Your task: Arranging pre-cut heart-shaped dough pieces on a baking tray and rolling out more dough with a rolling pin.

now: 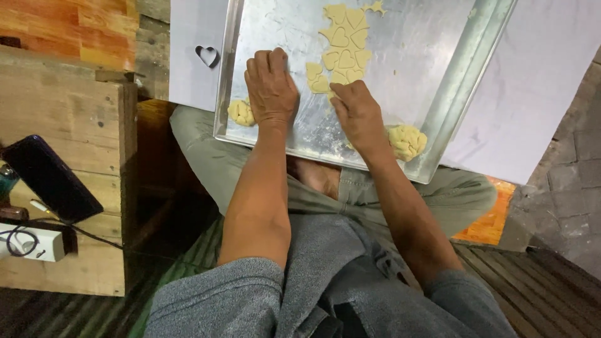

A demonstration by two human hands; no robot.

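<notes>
Nearest the camera, grey sleeves and olive-green trousers frame a large shiny rectangular metal baking tray (432, 119) that rests over the person's lap, its long axis running from the near right corner up toward the far left.

The left hand (271, 87) lies palm down on the tray's floured floor close to its near edge, fingers together and curled slightly, pressing flat; whether anything is under the palm cannot be told. Just to its left, in the near left corner, sits a small lump of pale yellow dough (241, 112). The right hand (357, 112) has its fingertips closed on the near end of a sheet of pale heart-shaped dough cut-outs (344, 47); a bigger crumpled lump of pale dough scraps (407, 141) lies just beside its wrist by the near edge.

The cut-out sheet stretches away from the fingers toward the tray's far edge, its long axis running near to far, most hearts pointing their tips toward the person. Judging by this, lifting goes best slowly, from under the thin edge, the other hand steadying the tray.

Beyond the tray's left edge, a heart-shaped metal cookie cutter (207, 55) lies on white paper (191, 75).
</notes>
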